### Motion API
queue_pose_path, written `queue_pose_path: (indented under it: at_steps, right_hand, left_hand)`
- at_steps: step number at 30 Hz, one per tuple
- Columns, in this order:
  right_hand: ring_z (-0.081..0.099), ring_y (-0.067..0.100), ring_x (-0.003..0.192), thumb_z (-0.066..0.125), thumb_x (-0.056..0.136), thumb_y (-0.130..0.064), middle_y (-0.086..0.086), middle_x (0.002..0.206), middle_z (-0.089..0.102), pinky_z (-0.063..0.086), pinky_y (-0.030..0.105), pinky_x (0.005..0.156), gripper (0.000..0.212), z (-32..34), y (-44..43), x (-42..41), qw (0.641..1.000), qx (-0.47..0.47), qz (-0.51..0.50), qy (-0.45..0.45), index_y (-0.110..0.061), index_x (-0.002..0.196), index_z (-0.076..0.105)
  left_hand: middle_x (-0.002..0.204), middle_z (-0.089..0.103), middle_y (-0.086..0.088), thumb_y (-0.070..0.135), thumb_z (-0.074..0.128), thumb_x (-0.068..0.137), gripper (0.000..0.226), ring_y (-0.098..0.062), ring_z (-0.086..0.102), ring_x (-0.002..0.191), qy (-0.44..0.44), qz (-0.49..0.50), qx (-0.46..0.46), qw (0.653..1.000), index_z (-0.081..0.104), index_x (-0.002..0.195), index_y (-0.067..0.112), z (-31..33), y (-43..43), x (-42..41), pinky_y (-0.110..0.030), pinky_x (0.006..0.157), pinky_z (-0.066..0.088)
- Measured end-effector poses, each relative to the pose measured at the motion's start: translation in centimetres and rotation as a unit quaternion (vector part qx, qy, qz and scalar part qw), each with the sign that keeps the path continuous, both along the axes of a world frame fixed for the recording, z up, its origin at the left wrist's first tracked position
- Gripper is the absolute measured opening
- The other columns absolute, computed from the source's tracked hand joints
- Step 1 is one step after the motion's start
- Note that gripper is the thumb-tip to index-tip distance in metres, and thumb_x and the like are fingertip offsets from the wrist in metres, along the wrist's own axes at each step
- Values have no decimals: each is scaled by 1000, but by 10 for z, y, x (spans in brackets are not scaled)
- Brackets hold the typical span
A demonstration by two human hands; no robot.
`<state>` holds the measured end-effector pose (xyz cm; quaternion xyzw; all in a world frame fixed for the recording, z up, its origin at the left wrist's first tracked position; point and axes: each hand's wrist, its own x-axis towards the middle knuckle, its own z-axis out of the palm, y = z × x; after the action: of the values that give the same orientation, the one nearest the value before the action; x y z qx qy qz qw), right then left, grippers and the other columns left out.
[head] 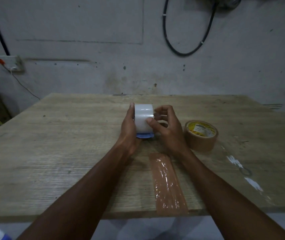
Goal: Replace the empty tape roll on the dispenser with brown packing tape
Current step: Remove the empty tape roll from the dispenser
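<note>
1. The brown tape (201, 135) sat flat on the desk (69, 135), hole up, just right of the right hand (167, 130). That made it way closer to that hand than to the left hand (129, 130).
2. Left fingers were wrapped round the white roll (143, 116) from its left side, with the blue dispenser (145, 135) peeking out underneath.
3. Right thumb pressed the roll's front, and the other fingers (162, 110) curled at its right edge, pinching it.

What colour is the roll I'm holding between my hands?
White, with a glossy sheen. The roll shows best in the head view.
</note>
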<state>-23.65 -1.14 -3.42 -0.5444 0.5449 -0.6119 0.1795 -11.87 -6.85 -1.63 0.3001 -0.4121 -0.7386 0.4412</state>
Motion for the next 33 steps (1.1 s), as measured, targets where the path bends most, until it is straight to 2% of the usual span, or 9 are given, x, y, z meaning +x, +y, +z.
queue_pose_path:
  at_steps: [2, 5, 11, 14, 18, 23, 26, 29, 33]
  right_hand:
    - [66, 16, 101, 67, 78, -49, 1, 107, 69, 59, 47, 83, 45, 2, 1, 0, 1000, 1, 6, 9, -14, 107, 65]
    - [72, 23, 94, 68, 80, -46, 9, 98, 75, 57, 50, 85, 45, 2, 1, 3, 999, 7, 36, 17, -7, 103, 73]
    - [75, 25, 95, 73, 88, -15, 14, 99, 78, 58, 49, 87, 19, 1, 0, 6, 999, -4, 47, 0, -5, 104, 76]
    - [75, 25, 94, 75, 86, -15, 13, 97, 78, 59, 49, 87, 20, 2, -2, 7, 999, -17, 38, -6, -2, 101, 77]
    - [76, 23, 92, 77, 84, -20, 11, 95, 79, 59, 48, 86, 23, 5, -4, 7, 999, -21, 34, -16, -3, 100, 79]
    - [75, 29, 90, 76, 85, -23, 16, 92, 78, 60, 50, 82, 18, 9, -4, 7, 998, -38, 34, -43, -7, 93, 79]
    - [75, 19, 83, 74, 87, -16, 9, 91, 78, 61, 34, 71, 18, 15, 0, 7, 997, -49, 34, -55, -3, 100, 76]
    - [68, -1, 64, 71, 89, -10, -13, 65, 72, 52, 15, 55, 8, 22, 2, 5, 995, -65, 27, -72, -2, 88, 74]
    - [64, -4, 54, 69, 91, -7, -16, 54, 66, 47, 12, 47, 21, 27, 3, 7, 994, -67, 21, -87, -11, 70, 68]
  left_hand:
    - [104, 70, -15, 60, 41, 97, 60, -27, 68, 88, -3, 4, 0, 1000, 62, 127, 13, -1, -1, 0, -39, 68, 58]
    - [96, 72, -13, 61, 42, 96, 66, -24, 70, 82, 10, 3, 9, 1000, 63, 127, 7, -1, -2, 1, -36, 65, 59]
    - [95, 70, -13, 61, 42, 96, 67, -23, 68, 79, 14, -1, 11, 1000, 64, 126, 5, -2, -3, 0, -32, 63, 58]
    - [95, 69, -14, 60, 42, 96, 65, -23, 68, 79, 27, -3, 19, 999, 64, 122, 6, -2, -4, -1, -31, 61, 58]
    - [94, 70, -14, 59, 43, 96, 58, -24, 68, 80, 41, -8, 29, 999, 67, 112, 9, -4, -4, -1, -35, 66, 59]
    - [92, 72, -12, 55, 42, 99, 49, -23, 72, 75, 30, 5, 9, 999, 67, 110, 14, -3, -2, -3, -33, 59, 60]
    - [79, 75, -6, 51, 40, 100, 42, -16, 73, 63, 23, 4, -19, 1000, 68, 99, 20, -3, 1, -6, -30, 55, 59]
    - [86, 72, -6, 51, 38, 101, 38, -12, 73, 61, 1, -1, -49, 999, 66, 98, 25, -3, 4, -10, -29, 55, 59]
    - [90, 70, -6, 49, 37, 102, 37, -11, 72, 62, -3, 0, -66, 998, 65, 98, 25, -2, 7, -10, -30, 59, 61]
